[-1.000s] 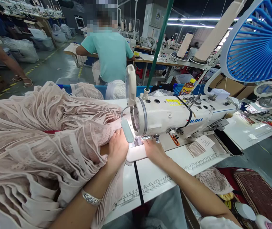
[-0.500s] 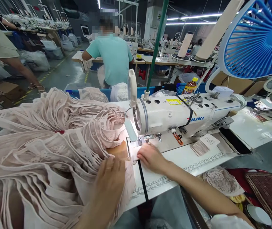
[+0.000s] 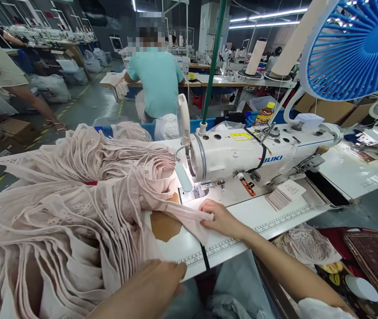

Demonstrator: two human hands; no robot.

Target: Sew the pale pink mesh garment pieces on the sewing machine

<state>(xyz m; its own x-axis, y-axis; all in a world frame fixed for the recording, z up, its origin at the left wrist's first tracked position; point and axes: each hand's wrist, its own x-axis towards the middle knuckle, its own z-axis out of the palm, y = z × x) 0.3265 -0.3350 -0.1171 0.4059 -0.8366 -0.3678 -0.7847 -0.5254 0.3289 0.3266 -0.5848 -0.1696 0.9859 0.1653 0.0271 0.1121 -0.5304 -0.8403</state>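
Note:
A large heap of pale pink lace fabric pieces (image 3: 69, 195) covers the left of the white sewing table (image 3: 275, 217). My right hand (image 3: 220, 218) pinches the end of one pink fabric strip (image 3: 185, 215) in front of the white Juki sewing machine (image 3: 252, 153), below its needle area (image 3: 197, 191). My left hand (image 3: 162, 277) sits low at the table's near edge, against the hanging fabric; its fingers are curled and mostly hidden, so its hold is unclear.
A blue fan (image 3: 351, 46) hangs at upper right. Thread cones (image 3: 255, 57) and a bottle (image 3: 264, 114) stand behind the machine. Labels (image 3: 283, 195) and orange snips (image 3: 248, 188) lie right of the needle. A person in a teal shirt (image 3: 157, 82) works ahead.
My left hand has drawn back from the needle area to the table's near edge. My right hand has moved toward me, pulling a fabric strip away from the presser foot.

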